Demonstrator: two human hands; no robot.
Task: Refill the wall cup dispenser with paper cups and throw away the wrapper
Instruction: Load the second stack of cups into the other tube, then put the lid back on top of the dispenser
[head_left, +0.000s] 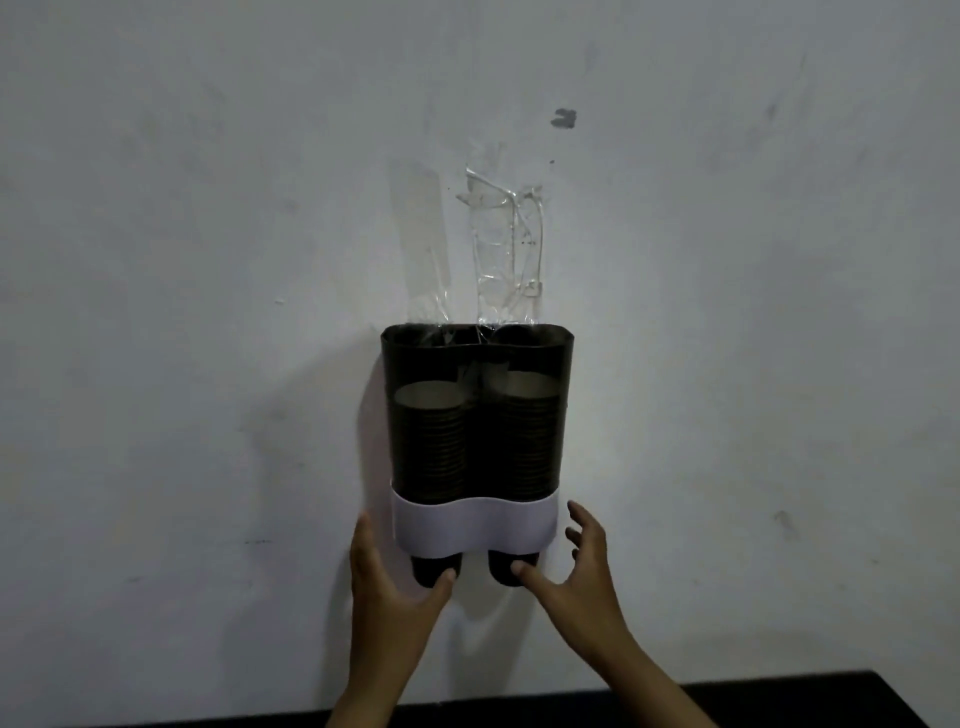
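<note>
Head view: the cup dispenser (475, 415) hangs on the white wall (208, 260), two stacks of paper cups (431, 441) side by side inside its dark tube. Clear wrapper (506, 249) sticks up out of the right-hand compartment. Below, the left hand (387, 577) is open, thumb touching the left bottom cup; the right hand (576, 566) is spread open, thumb at the right bottom cup. Neither grips anything. A dark table (779, 701) edge lies below.
</note>
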